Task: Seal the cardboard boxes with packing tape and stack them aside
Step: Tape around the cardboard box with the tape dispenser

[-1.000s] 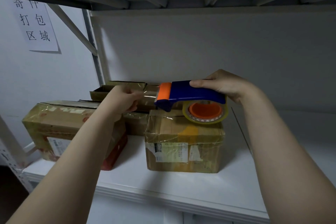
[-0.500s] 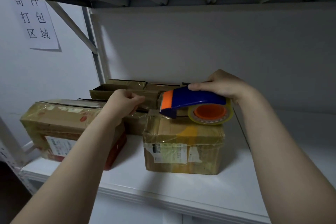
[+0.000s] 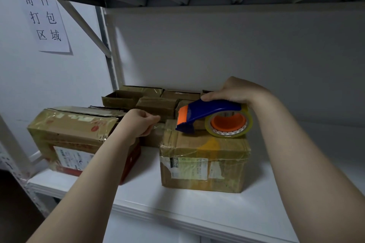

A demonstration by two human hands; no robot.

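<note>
Tape dispenser (image 3: 213, 109) on box (image 3: 203, 163), right hand (image 3: 235, 90) gripping it; left hand (image 3: 136, 124) pinching tape end (image 3: 158, 125)

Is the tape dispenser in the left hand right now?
No: the right hand grips the blue tape dispenser on the small box, while the left hand pinches the clear tape.

White shelf (image 3: 197, 210) with front box (image 3: 203, 165), left box (image 3: 69, 134), perhaps open cartons (image 3: 150, 100) behind.
</note>
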